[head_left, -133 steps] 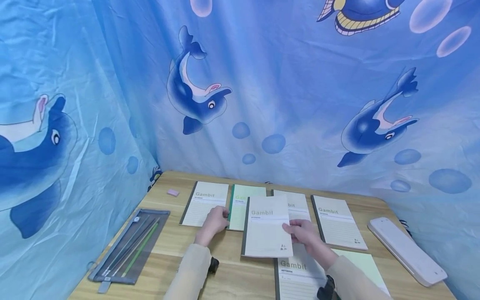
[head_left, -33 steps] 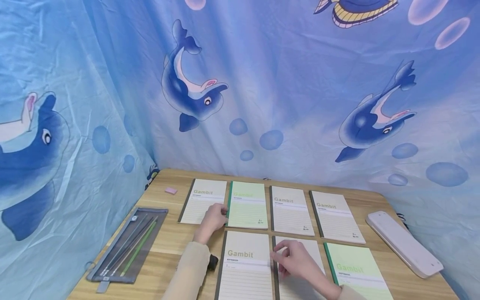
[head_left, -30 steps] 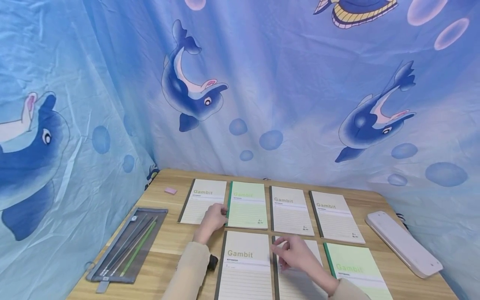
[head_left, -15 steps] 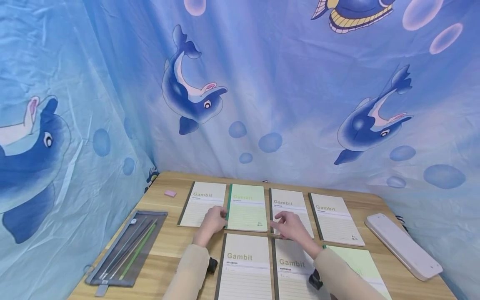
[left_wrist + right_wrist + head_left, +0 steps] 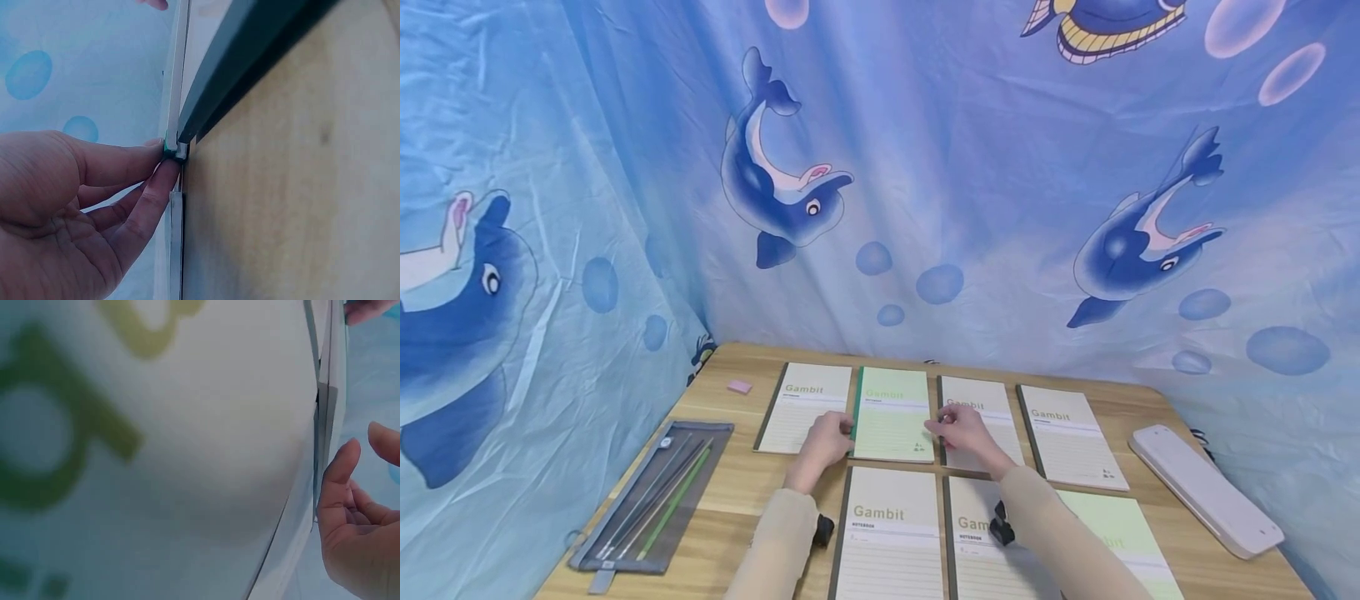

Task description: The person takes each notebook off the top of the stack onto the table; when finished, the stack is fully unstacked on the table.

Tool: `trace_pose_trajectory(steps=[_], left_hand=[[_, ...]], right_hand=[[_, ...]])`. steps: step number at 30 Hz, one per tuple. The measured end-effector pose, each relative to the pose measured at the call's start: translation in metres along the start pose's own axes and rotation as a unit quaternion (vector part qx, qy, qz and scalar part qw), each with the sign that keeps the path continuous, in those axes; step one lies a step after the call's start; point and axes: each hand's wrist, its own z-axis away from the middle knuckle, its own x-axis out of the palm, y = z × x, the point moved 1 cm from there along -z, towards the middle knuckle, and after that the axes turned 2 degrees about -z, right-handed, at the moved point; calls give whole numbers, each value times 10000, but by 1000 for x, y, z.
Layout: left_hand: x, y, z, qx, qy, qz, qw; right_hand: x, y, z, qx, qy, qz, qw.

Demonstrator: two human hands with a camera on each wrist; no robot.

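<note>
A person's left hand [image 5: 824,440] is pinching the near left corner of a green notebook [image 5: 892,412] lying flat in the back row on a wooden desk [image 5: 752,483]. The right hand [image 5: 961,432], fingers relaxed and gripping nothing, is hovering at the notebook's right edge, over a cream notebook [image 5: 981,402].
</note>
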Motion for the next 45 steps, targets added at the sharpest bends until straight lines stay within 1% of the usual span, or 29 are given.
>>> trace_pose_trajectory(steps=[6,8,15,24,29,31,34,36,38,41,45], left_hand=[[0,0,1,-9,7,11,10000],[0,-1,1,-20,15,13,10000],[-1,1,2,-23,3,29,10000],[-4,2,1,34,50,-206,9998],[-5,4,3,80,106,-170,9998],[-6,5,3,56,135,-56,9999],[-7,5,0,30,176,57,9998],[-10,5,-3,110,219,17,9997],[-14,5,-6,189,275,-80,9994],[-19,7,-12,354,330,-229,9986],[-23,11,-22,501,298,-378,9976]], right_hand=[[5,1,-4,19,-119,-94,9999],[6,2,-5,-35,-131,-85,9999],[7,7,-7,-47,-309,-343,9989],[9,3,-6,-98,-374,-494,9980],[8,6,-4,-92,-403,-571,9975],[8,8,-3,-92,-417,-569,9975],[7,9,-2,-130,-390,-575,9975],[7,8,-2,-130,-384,-577,9975],[7,6,-2,-158,-354,-529,9978],[7,5,-1,-85,-341,-537,9979],[8,5,-1,-48,-317,-519,9981]])
